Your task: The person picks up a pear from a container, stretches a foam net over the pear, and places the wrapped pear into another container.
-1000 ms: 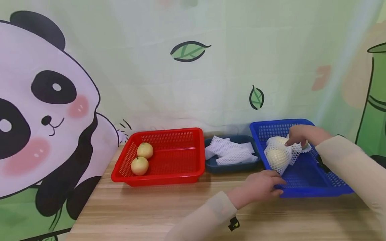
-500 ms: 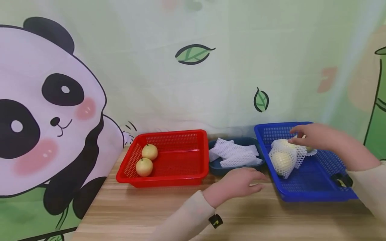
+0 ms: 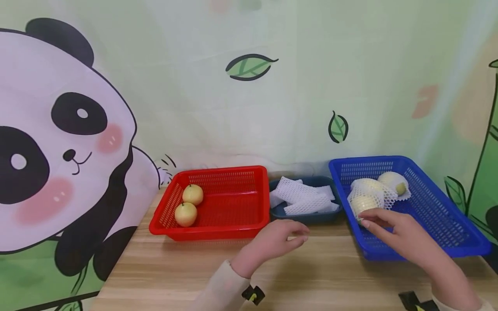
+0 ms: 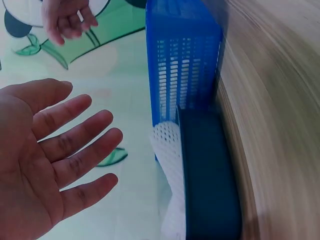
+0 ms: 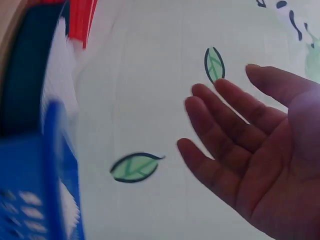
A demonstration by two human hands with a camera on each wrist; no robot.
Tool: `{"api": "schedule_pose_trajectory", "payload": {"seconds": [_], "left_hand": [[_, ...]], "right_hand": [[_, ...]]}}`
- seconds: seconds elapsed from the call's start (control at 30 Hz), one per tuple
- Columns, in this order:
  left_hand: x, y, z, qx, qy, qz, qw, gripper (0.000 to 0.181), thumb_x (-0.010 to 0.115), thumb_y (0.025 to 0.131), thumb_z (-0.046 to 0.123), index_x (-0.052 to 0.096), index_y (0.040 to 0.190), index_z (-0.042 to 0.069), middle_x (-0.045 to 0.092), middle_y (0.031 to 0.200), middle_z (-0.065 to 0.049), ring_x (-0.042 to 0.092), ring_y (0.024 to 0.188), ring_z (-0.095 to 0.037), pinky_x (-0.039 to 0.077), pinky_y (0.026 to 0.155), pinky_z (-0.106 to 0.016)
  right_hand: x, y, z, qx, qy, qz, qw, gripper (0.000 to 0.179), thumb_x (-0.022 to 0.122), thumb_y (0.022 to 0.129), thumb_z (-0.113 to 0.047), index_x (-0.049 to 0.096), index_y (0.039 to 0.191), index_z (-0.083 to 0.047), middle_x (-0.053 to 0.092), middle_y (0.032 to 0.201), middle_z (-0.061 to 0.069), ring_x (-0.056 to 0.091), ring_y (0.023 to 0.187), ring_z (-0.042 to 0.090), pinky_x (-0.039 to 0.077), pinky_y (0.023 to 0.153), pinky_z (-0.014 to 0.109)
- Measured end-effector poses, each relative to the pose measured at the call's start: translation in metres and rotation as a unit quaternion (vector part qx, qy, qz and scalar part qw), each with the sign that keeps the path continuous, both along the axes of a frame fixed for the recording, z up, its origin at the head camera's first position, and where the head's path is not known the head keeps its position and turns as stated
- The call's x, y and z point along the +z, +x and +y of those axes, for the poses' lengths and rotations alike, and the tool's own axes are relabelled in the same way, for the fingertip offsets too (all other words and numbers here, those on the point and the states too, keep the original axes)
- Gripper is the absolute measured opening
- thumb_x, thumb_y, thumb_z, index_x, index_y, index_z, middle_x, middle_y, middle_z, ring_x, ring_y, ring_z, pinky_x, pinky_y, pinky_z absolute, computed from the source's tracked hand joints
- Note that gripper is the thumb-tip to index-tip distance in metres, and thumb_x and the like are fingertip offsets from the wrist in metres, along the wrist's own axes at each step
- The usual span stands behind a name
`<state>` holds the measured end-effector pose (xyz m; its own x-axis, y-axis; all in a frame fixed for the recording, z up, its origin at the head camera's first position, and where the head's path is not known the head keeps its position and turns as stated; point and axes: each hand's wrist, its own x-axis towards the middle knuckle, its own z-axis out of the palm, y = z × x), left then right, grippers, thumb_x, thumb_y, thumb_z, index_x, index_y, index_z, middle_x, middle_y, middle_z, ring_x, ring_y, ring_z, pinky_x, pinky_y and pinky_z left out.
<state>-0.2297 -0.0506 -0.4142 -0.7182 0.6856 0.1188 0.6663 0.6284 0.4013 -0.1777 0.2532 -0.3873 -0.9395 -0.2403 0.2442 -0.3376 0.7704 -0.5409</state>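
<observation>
I have the left hand [image 3: 272,244] in the air over the near part of the wood-grain table [image 3: 319,276], its grip released: the left wrist view shows me a bare palm and spread fingers. A pale sleeve [image 3: 223,287] covers the arm behind it. I see the right hand [image 3: 404,237] over the near left part of the blue basket [image 3: 408,254], also released, fingers loosely bent around nothing.

Beyond those fingertips, which overlap it in the head view, a foam-netted pear [image 3: 363,203] sits at the left inside that basket. Just behind it I make out a second netted pear [image 3: 369,183], and to the right of that a third netted pear [image 3: 393,181].

Left of the basket, the dark teal tray [image 3: 307,217] holds a pile of white foam nets [image 3: 307,198]. Further left is the red basket [image 3: 229,216], with a near pear [image 3: 186,214] and a far pear [image 3: 193,195], both unwrapped, along its left side. Farthest away I see the pale green backdrop [image 3: 186,103], painted with leaves and, at left, a panda [image 3: 50,162].
</observation>
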Motion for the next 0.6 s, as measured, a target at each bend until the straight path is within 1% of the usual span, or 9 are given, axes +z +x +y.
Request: {"api": "schedule_pose_trajectory", "payload": {"seconds": [0.07,0.1,0.17,0.27,0.3,0.37,0.43,0.5,0.6], "left_hand": [[-0.002,0.001,-0.006,0.016,0.022,-0.022,0.9994,0.029,0.065,0.100,0.027,0.072,0.125,0.015,0.076,0.120,0.002,0.071,0.106,-0.009,0.056,0.095,-0.019],[-0.004,0.002,-0.009,0.025,0.031,-0.033,0.9987,0.029,0.066,0.099,0.027,0.073,0.125,0.016,0.077,0.119,0.002,0.071,0.105,-0.008,0.056,0.094,-0.020],[-0.006,0.004,-0.015,0.041,0.049,-0.045,0.9970,0.029,0.067,0.098,0.027,0.073,0.124,0.016,0.077,0.118,0.001,0.070,0.103,-0.009,0.057,0.093,-0.022],[-0.007,0.007,-0.023,0.061,0.067,-0.056,0.9943,0.028,0.068,0.098,0.027,0.074,0.122,0.016,0.077,0.114,0.001,0.069,0.101,-0.010,0.058,0.090,-0.024],[-0.008,0.008,-0.025,0.066,0.072,-0.059,0.9934,0.027,0.068,0.098,0.027,0.074,0.122,0.015,0.077,0.114,0.000,0.069,0.101,-0.010,0.058,0.090,-0.024],[-0.009,0.011,-0.032,0.077,0.077,-0.062,0.9922,0.027,0.068,0.098,0.027,0.074,0.121,0.016,0.077,0.113,0.000,0.068,0.100,-0.010,0.058,0.090,-0.024],[-0.009,0.013,-0.039,0.086,0.081,-0.064,0.9909,0.026,0.068,0.098,0.028,0.074,0.120,0.016,0.077,0.112,0.000,0.068,0.100,-0.011,0.058,0.090,-0.025],[-0.010,0.014,-0.046,0.092,0.084,-0.062,0.9903,0.026,0.068,0.098,0.027,0.074,0.120,0.016,0.076,0.112,0.000,0.068,0.100,-0.012,0.059,0.091,-0.028],[-0.011,0.016,-0.059,0.098,0.082,-0.052,0.9904,0.026,0.068,0.097,0.026,0.074,0.120,0.015,0.076,0.114,-0.001,0.068,0.102,-0.015,0.060,0.093,-0.034]], "right_hand": [[-0.011,0.006,-0.007,-0.002,-0.049,0.016,0.9987,0.023,0.063,0.102,-0.020,0.072,0.121,-0.011,0.077,0.114,0.006,0.067,0.094,-0.002,0.056,0.074,0.025],[-0.016,0.008,-0.011,-0.002,-0.071,0.028,0.9971,0.021,0.064,0.101,-0.018,0.073,0.119,-0.011,0.077,0.111,0.001,0.065,0.092,-0.007,0.055,0.074,0.021],[-0.027,0.010,-0.019,-0.002,-0.110,0.058,0.9922,0.017,0.065,0.099,-0.012,0.073,0.115,-0.010,0.076,0.106,-0.010,0.061,0.091,-0.014,0.053,0.074,0.016],[-0.043,0.013,-0.032,0.009,-0.167,0.094,0.9815,0.015,0.066,0.096,-0.003,0.072,0.110,-0.004,0.070,0.100,-0.027,0.061,0.089,-0.015,0.051,0.074,0.009],[-0.047,0.014,-0.036,0.015,-0.183,0.100,0.9779,0.015,0.066,0.095,-0.001,0.071,0.109,-0.003,0.067,0.100,-0.030,0.062,0.088,-0.014,0.050,0.075,0.008],[-0.054,0.015,-0.045,0.032,-0.210,0.109,0.9712,0.016,0.065,0.094,0.004,0.069,0.109,0.000,0.066,0.101,-0.031,0.063,0.087,-0.012,0.050,0.074,0.007],[-0.060,0.016,-0.054,0.048,-0.224,0.112,0.9669,0.017,0.065,0.093,0.006,0.068,0.109,0.002,0.066,0.101,-0.029,0.063,0.087,-0.011,0.051,0.073,0.008],[-0.064,0.016,-0.063,0.062,-0.228,0.111,0.9654,0.018,0.065,0.092,0.007,0.068,0.109,0.001,0.069,0.099,-0.022,0.063,0.087,-0.010,0.053,0.073,0.011],[-0.066,0.014,-0.077,0.072,-0.218,0.103,0.9679,0.016,0.066,0.092,0.005,0.070,0.107,-0.001,0.074,0.096,-0.008,0.061,0.087,-0.011,0.054,0.074,0.014]]}}
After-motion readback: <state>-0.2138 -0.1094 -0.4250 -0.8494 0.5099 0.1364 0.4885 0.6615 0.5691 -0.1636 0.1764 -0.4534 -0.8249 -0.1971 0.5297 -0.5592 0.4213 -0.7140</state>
